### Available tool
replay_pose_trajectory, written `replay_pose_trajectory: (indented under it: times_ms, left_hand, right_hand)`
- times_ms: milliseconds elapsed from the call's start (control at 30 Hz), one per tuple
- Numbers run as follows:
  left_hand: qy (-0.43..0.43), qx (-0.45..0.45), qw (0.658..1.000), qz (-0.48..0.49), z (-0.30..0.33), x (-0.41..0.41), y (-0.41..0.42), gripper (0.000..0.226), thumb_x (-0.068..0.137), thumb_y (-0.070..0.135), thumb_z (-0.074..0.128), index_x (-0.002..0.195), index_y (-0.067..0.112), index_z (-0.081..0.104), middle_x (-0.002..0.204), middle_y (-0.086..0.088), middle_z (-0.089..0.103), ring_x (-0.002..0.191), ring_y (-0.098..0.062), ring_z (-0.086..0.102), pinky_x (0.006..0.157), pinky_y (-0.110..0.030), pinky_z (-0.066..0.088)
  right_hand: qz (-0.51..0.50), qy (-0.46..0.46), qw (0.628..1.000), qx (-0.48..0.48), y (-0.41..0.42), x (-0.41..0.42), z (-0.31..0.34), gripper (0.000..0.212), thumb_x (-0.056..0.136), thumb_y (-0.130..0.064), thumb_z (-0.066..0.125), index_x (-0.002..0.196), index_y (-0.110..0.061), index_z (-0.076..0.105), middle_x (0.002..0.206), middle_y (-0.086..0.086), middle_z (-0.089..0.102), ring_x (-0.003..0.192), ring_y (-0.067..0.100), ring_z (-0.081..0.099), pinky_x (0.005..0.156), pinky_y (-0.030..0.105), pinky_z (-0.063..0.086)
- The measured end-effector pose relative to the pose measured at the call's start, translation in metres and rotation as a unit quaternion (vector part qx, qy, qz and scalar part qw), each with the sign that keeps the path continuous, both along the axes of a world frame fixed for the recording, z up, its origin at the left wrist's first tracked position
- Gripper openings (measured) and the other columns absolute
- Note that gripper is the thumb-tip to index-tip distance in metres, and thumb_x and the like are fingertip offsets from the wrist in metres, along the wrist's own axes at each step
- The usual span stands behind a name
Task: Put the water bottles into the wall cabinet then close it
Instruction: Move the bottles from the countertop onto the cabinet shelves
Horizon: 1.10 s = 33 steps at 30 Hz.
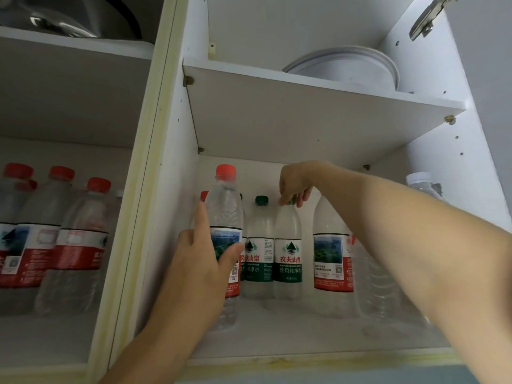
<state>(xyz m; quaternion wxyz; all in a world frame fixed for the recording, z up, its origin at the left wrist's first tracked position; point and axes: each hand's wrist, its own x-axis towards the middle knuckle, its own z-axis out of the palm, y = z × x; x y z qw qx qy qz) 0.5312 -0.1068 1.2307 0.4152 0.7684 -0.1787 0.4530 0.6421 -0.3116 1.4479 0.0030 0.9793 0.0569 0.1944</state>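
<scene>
The white wall cabinet (304, 339) stands open above me. On its lower shelf my left hand (202, 261) wraps around a red-capped water bottle (225, 214) standing upright at the front left. My right hand (293, 184) pinches the cap of a green-labelled bottle (288, 256) further back. A second green-capped bottle (260, 245) stands just left of it. To the right a red-labelled bottle (332, 245) is partly hidden by my right forearm, and a clear-capped bottle (421, 184) sits at the far right.
The left compartment holds several red-capped bottles (80, 239) on its lower shelf and a metal pot (69, 18) above. White plates (349, 67) rest on the upper right shelf. A door hinge (424, 20) sits at the top right.
</scene>
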Motion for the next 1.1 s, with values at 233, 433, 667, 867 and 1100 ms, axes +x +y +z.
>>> replay_pose_trajectory:
  times_ms: [233, 433, 667, 867, 1100]
  left_hand:
    - [0.001, -0.012, 1.000, -0.007, 0.000, 0.003, 0.001, 0.088, 0.097, 0.046, 0.055, 0.160, 0.038, -0.005, 0.120, 0.005, 0.040, 0.088, -0.005, 0.049, 0.064, -0.015, 0.040]
    - [0.007, -0.008, 1.000, -0.012, 0.001, -0.004, -0.002, 0.089, 0.097, 0.042, 0.057, 0.161, 0.037, -0.004, 0.130, -0.007, 0.047, 0.102, -0.018, 0.055, 0.081, -0.037, 0.059]
    - [0.026, 0.017, 1.000, 0.000, -0.002, -0.005, -0.002, 0.113, 0.088, 0.037, 0.074, 0.160, 0.034, -0.012, 0.141, -0.009, 0.041, 0.100, -0.010, 0.048, 0.087, -0.028, 0.047]
    - [0.024, 0.027, 0.999, 0.003, -0.002, -0.003, -0.003, 0.114, 0.087, 0.040, 0.074, 0.159, 0.034, -0.015, 0.140, -0.005, 0.039, 0.099, -0.008, 0.046, 0.084, -0.024, 0.043]
    - [0.012, 0.032, 0.999, 0.011, -0.004, 0.000, -0.001, 0.112, 0.088, 0.046, 0.071, 0.158, 0.035, -0.016, 0.135, 0.000, 0.039, 0.096, -0.008, 0.048, 0.081, -0.022, 0.041]
  right_hand:
    - [-0.062, -0.009, 0.997, -0.033, -0.039, -0.073, 0.019, 0.050, 0.079, -0.051, 0.083, 0.107, -0.010, 0.074, 0.093, 0.005, 0.080, 0.088, 0.022, 0.077, 0.093, 0.044, 0.059]
    - [-0.042, 0.063, 0.996, -0.042, -0.053, -0.102, 0.007, 0.040, 0.090, -0.041, 0.074, 0.120, -0.015, 0.071, 0.094, 0.001, 0.081, 0.091, 0.016, 0.078, 0.102, 0.043, 0.051]
    - [0.001, -0.027, 0.999, -0.036, -0.050, -0.074, -0.002, 0.034, 0.096, -0.036, 0.069, 0.117, -0.010, 0.073, 0.090, 0.004, 0.080, 0.084, 0.014, 0.077, 0.093, 0.037, 0.059]
    - [-0.078, -0.014, 0.996, 0.030, -0.038, -0.035, -0.009, 0.039, 0.096, -0.023, 0.071, 0.125, 0.003, 0.065, 0.102, 0.019, 0.077, 0.093, 0.030, 0.076, 0.093, 0.048, 0.060]
    - [-0.094, -0.020, 0.990, 0.107, -0.047, -0.002, -0.015, 0.037, 0.093, -0.013, 0.074, 0.123, 0.007, 0.065, 0.104, 0.024, 0.075, 0.088, 0.034, 0.078, 0.088, 0.049, 0.062]
